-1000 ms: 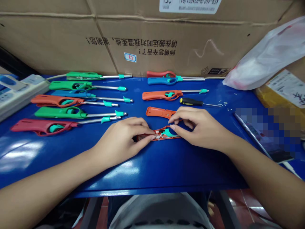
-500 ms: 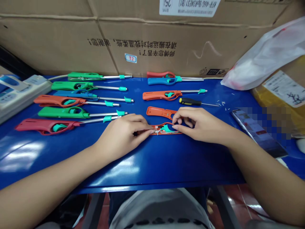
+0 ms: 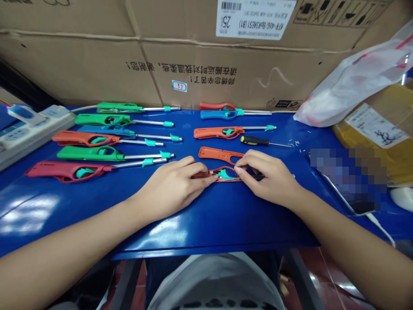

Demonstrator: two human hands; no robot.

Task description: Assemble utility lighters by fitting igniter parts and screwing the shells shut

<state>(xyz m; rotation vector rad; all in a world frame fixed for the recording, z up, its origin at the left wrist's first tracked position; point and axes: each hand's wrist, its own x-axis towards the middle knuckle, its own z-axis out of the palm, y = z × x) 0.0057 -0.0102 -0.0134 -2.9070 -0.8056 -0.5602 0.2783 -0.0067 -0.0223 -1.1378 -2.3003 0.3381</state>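
Observation:
An opened orange gas lighter (image 3: 228, 179) lies on the blue table, its inner parts and green trigger (image 3: 224, 173) exposed. My left hand (image 3: 180, 183) has its fingers closed on the lighter's left end, which they mostly cover. At the other end my right hand (image 3: 271, 174) pinches the orange rim with thumb and forefinger; the part under its palm is hidden, apart from a dark piece showing beneath. Just behind lies the loose orange half-shell (image 3: 216, 153), its right tip close to my right fingers. A black and yellow screwdriver (image 3: 256, 141) rests farther back.
Several assembled lighters (image 3: 87, 153) lie in a column at left; more, including a blue lighter (image 3: 214, 114), lie at back centre. Small screws (image 3: 295, 143) lie by the screwdriver tip. A phone (image 3: 342, 185), plastic bag (image 3: 348, 82), power strip (image 3: 38, 125) and cardboard box (image 3: 193, 56) surround the work.
My left fingers have shifted slightly right along the opened lighter. The right hand stays at its end, turned a little. The whole view has tilted slightly upward.

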